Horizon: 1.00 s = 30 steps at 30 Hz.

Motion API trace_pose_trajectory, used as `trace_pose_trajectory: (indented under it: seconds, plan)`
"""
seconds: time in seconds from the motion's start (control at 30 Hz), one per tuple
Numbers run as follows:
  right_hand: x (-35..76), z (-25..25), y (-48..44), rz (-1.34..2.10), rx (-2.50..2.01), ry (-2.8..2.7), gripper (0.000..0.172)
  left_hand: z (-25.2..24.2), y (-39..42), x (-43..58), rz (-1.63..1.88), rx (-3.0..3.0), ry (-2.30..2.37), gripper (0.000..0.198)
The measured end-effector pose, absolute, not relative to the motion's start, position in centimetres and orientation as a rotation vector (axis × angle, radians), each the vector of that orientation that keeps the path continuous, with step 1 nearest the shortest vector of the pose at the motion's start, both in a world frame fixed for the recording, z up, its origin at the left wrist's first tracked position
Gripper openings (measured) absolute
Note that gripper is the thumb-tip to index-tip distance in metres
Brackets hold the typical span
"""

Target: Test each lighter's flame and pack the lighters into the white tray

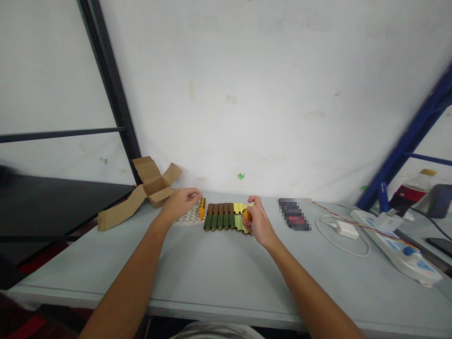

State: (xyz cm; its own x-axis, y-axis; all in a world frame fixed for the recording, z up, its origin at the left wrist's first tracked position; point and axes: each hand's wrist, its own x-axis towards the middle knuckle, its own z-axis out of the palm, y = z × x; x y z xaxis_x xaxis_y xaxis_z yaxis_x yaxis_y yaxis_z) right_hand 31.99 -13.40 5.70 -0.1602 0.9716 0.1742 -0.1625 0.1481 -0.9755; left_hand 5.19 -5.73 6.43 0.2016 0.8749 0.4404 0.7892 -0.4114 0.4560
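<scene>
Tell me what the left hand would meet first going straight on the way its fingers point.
Probably the orange-and-black pieces at the right end of the white tray, right by the left hand; depth is unclear, so it may pass above them.

Brown blocks [221,208], dark green blocks [219,221], black-marked orange blocks [202,213], white tray [187,218]

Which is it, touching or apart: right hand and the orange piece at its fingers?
Touching. The head view shows the right hand holding the orange piece at its fingers, with no gap visible between them.
</scene>
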Motion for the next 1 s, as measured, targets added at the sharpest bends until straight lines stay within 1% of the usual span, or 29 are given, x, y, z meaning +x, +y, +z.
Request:
trace_pose_trajectory:
  seconds: [0.17,0.33,0.43,0.5,0.73,1.0]
  plan:
    - [32.4,5.6,-12.8,1.385,-0.778,-1.357,0.028,6.4,-5.7,5.3,1.008,2.340,1.618,0.038]
    - [32.0,5.2,-13.2,1.176,-0.864,-1.400,0.026,6.3,-5.6,5.4,1.009,2.377,1.610,0.039]
    - [31.8,5.2,-13.7,1.109,-0.885,-1.402,0.020,6.4,-5.7,5.5,0.974,2.393,1.610,0.039]
    - [31.8,5.4,-14.0,1.125,-0.878,-1.387,0.017,6.4,-5.8,5.6,0.946,2.406,1.618,0.040]
    - [31.9,6.1,-14.2,1.196,-0.892,-1.301,0.023,6.2,-5.6,5.3,0.954,2.419,1.632,0.043]
    - [31.8,6.2,-14.2,1.216,-0.848,-1.302,0.023,6.2,-5.6,5.5,0.970,2.410,1.614,0.042]
